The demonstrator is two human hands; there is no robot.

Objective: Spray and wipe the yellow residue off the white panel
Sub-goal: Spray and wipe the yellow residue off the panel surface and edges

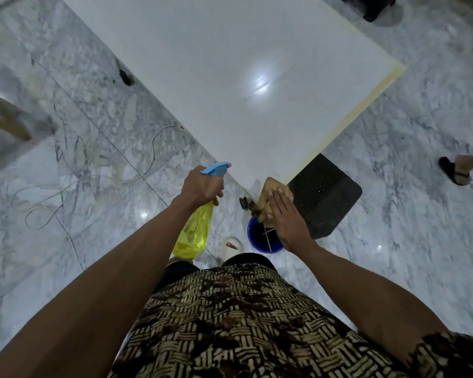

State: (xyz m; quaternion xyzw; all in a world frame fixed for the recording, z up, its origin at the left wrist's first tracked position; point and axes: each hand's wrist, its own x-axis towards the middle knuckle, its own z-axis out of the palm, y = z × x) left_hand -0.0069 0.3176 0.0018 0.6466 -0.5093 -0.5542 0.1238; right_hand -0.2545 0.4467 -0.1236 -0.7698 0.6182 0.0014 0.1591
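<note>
Right hand: fingers straight, together, pressing a tan crumpled cloth flat on the near corner of the glossy white panel. Left hand, at 9 o'clock from it: fingers curled around the neck of a translucent yellow spray bottle (blue trigger head). Pale yellow residue bands the panel's edge toward 1 o'clock. Round blue bucket sits below on the veined marble floor.

Showing here: one white panel, one yellow spray bottle, one tan cloth, one blue bucket, one black mat, two hands working, one white cable lying loose
</note>
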